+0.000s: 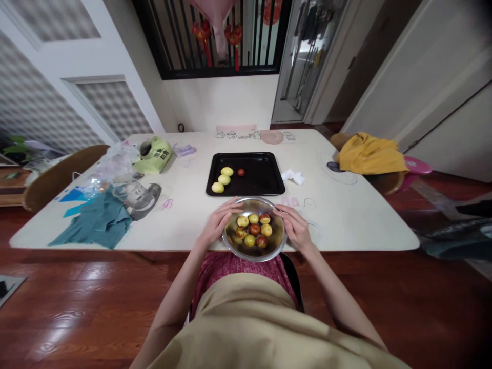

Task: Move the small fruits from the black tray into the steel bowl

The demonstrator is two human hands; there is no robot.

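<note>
A shiny metal bowl point(254, 252) is at the front edge of the table, partly over my lap. Several small round fruits that look like jujubes point(254, 229) lie in it, some yellow-green, some mottled red-brown. My left hand point(223, 219) grips the bowl's left rim, with the fingers along the far side. On the opposite rim my right hand point(294, 225) holds on in the same way. Just beyond the bowl lies a black tray point(263, 177). Three yellow-green fruits point(224, 179) sit in a slanting row on its left part, beside one small red fruit point(241, 172).
A crumpled white tissue point(294, 177) lies right of the tray on the white table point(346, 220). To the left are a teal cloth point(94, 220), clear plastic bags point(115, 164) and a green bag point(156, 156). A yellow garment point(371, 154) hangs over a chair at right.
</note>
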